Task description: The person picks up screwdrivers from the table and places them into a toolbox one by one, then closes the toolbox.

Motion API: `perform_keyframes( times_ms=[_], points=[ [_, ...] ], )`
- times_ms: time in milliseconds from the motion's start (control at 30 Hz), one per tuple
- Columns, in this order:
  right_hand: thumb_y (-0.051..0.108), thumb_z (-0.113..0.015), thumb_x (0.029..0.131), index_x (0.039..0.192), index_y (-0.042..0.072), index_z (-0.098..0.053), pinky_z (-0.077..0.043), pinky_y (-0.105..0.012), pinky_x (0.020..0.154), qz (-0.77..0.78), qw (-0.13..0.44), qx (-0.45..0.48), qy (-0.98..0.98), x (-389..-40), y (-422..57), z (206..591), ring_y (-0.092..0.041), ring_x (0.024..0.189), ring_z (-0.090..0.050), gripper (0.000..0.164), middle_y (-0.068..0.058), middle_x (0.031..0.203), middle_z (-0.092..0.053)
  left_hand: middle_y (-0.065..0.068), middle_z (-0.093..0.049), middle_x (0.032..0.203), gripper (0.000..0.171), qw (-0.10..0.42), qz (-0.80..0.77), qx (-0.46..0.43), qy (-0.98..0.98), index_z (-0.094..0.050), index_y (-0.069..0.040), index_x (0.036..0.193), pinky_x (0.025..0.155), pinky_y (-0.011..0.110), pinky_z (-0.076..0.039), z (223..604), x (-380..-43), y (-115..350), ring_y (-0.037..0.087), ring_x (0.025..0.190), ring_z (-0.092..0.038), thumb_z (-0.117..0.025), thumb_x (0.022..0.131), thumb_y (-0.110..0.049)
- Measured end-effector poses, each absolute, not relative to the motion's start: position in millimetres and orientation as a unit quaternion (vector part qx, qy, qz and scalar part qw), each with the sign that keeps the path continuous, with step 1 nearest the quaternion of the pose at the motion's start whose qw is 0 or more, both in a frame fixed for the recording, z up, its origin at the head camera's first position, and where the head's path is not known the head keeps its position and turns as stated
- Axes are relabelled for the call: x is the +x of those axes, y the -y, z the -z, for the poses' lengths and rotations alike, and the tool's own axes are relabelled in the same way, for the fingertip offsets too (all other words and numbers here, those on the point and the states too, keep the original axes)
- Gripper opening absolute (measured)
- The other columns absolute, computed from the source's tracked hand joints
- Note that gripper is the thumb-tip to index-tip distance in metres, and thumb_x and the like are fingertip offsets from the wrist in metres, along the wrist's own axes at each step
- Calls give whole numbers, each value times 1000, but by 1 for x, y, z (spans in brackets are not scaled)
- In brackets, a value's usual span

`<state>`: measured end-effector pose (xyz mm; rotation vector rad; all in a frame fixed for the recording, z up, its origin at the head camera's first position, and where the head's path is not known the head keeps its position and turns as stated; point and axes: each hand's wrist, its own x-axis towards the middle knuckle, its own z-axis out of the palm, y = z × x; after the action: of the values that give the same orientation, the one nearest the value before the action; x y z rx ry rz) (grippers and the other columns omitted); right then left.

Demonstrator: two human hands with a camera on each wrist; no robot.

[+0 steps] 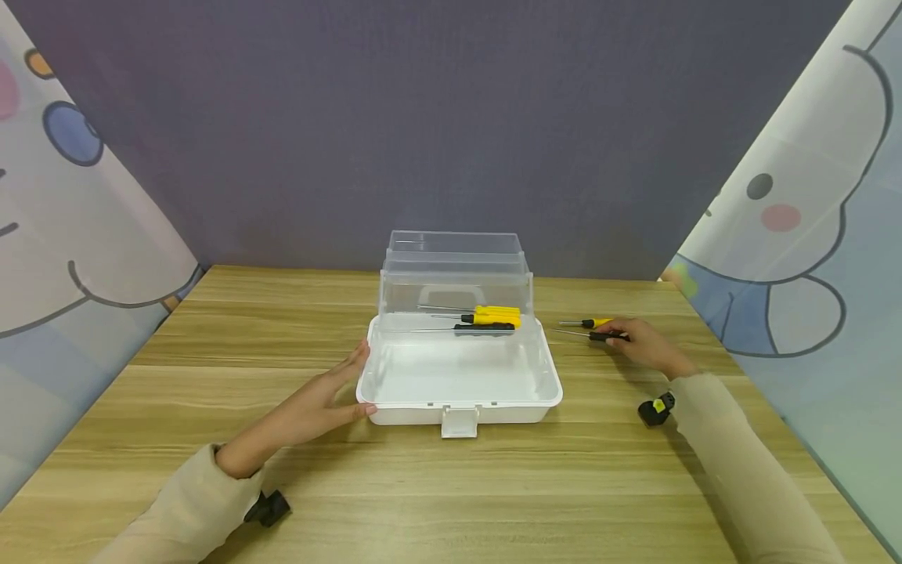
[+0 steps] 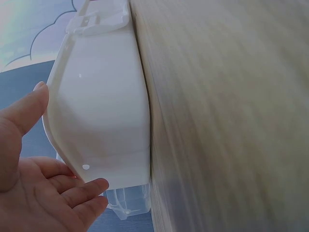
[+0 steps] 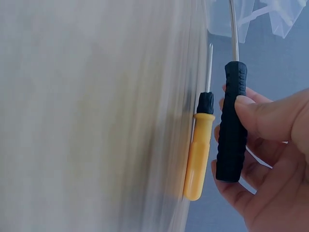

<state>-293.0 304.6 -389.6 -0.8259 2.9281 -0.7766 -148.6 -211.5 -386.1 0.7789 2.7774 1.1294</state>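
A white plastic toolbox (image 1: pixel 465 372) stands with its front latch hanging and its clear tiered top folded up behind it. My left hand (image 1: pixel 320 407) rests at its left side, thumb on the front rim and fingers spread along the wall (image 2: pixel 99 106). My right hand (image 1: pixel 644 345) pinches a black-handled screwdriver (image 3: pixel 233 125) between thumb and fingers, its shaft pointing toward the box. Beside it, a yellow-handled screwdriver (image 3: pixel 199 154) with a black collar lies on the table. Several screwdrivers, yellow (image 1: pixel 496 313) and black (image 1: pixel 485 329), lie together at the back of the toolbox.
The wooden table (image 1: pixel 451 493) runs back to a dark grey panel (image 1: pixel 451 133). Cartoon-printed panels stand at left (image 1: pixel 63 235) and right (image 1: pixel 796 219). Small black devices hang by the left (image 1: pixel 268 507) and right (image 1: pixel 655 411) sleeves.
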Motion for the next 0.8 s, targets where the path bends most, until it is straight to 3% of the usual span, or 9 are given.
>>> perform_keyframes(
  times_ms=[300,533,800],
  points=[
    [-8,-53,90,114,-8,-61,-47,-44,77,264,-18,-255,-930,-286,-300,387,-41,102,-55,25,-33,120,-55,19,-6,155,88,25,-363,252,-897,-13,3,148,109,59,-15,386,-149,212,41,140,-11,-64,89,-37],
    [-7,-51,92,117,-8,-59,-46,-50,81,273,-27,-255,-927,-278,-298,386,-44,106,-53,26,-32,121,-54,19,-6,155,88,26,-364,251,-897,-13,3,148,109,59,-15,386,-149,212,42,140,-11,-64,89,-37],
    [-5,-53,93,116,-5,-61,-41,-30,63,265,-56,-259,-927,-269,-289,378,-23,79,-51,25,-29,119,-56,21,-9,155,88,25,-360,247,-900,-14,4,148,108,58,-17,386,-149,212,38,141,-13,-64,89,-37]
  ],
)
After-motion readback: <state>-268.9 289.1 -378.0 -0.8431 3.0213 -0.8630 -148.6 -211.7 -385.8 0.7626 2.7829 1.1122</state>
